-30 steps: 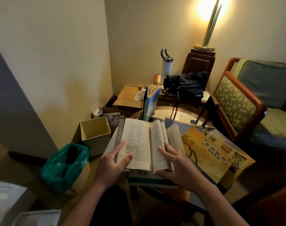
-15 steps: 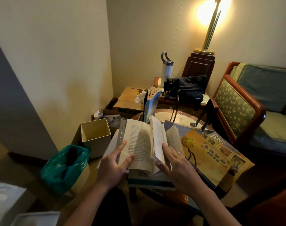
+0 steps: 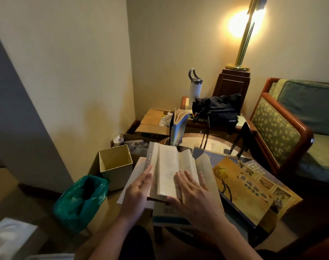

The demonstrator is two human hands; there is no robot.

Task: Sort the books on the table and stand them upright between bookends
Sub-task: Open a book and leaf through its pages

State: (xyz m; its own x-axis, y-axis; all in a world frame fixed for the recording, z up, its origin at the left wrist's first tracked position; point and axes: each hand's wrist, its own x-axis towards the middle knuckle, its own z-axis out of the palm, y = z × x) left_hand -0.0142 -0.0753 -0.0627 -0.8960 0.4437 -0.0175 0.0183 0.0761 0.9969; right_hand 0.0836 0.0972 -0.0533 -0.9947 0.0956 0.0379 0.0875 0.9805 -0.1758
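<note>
open book (image 3: pixel 168 173) is lying mid-frame, spine pointing away; left hand (image 3: pixel 138 193) is pinching its left pages, right hand (image 3: pixel 196 194) is pressing flat on the right ones. black bookend (image 3: pixel 243 136) is waiting beyond, up-right on the worktop (image 3: pixel 215 145), nearer the right hand.

The left hand (image 3: pixel 139 186) gripped the open book (image 3: pixel 167 171) by its left cover while the right hand (image 3: pixel 195 196) lay flat on its pages; farther off, a blue book (image 3: pixel 177 128) stood upright.
</note>
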